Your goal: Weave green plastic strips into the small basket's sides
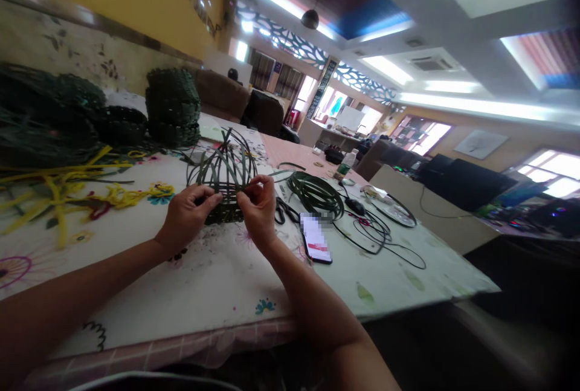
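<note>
A partly woven basket (225,214) of dark green strips stands on the flowered tablecloth, its long loose strips rising and curving inward above the woven base. On its left side my left hand (190,213) is closed, thumb and forefinger pinched at the basket's upper woven edge. Opposite it, my right hand (259,206) pinches at the right side of the same edge, fingers curled. Exactly which strip each hand grips is too small to make out. A coil of flat green strip (316,194) lies to the right, with black-handled scissors (286,212) between it and my right hand.
A phone (316,238) with a lit screen lies near my right forearm. Dark woven baskets (173,107) are stacked at the back left, behind yellow strips (54,188). Farther right are a computer mouse (354,206), thin black cord (385,240) and a bottle (347,163).
</note>
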Available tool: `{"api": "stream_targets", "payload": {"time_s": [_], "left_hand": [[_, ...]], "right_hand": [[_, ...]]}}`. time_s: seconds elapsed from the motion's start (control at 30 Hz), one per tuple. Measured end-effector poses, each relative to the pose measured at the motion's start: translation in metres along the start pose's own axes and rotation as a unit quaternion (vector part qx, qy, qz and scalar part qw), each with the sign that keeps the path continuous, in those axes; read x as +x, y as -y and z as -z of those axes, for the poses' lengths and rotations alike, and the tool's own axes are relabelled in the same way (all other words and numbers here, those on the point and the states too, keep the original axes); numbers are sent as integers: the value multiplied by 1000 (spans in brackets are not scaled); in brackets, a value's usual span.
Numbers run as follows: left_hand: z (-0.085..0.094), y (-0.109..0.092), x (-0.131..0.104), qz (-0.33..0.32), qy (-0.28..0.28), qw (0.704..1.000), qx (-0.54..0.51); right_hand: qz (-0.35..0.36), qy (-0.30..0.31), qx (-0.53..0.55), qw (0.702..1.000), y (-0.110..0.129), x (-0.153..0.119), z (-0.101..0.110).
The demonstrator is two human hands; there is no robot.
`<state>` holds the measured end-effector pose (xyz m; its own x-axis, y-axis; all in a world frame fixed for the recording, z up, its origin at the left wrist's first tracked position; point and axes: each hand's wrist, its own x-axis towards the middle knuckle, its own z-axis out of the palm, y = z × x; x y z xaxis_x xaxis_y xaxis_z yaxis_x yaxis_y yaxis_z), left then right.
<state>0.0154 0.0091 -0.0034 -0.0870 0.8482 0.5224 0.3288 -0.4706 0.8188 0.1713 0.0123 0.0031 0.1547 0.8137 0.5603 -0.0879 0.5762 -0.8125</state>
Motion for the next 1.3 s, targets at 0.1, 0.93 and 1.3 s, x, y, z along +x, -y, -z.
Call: {"api": "stream_targets", "payload": {"time_s": [0.1,0.93,1.3], "left_hand": [[-1,0,-1,4,-3,1000,2],[1,-2,5,47,-9,998,-33],[3,-8,8,56,-15,997,-44]], "right_hand": [[16,-12,-6,1000,1,0,-1],[-104,22,50,993,12,11,7],[-87,3,117,989,9,7,-2]]}}
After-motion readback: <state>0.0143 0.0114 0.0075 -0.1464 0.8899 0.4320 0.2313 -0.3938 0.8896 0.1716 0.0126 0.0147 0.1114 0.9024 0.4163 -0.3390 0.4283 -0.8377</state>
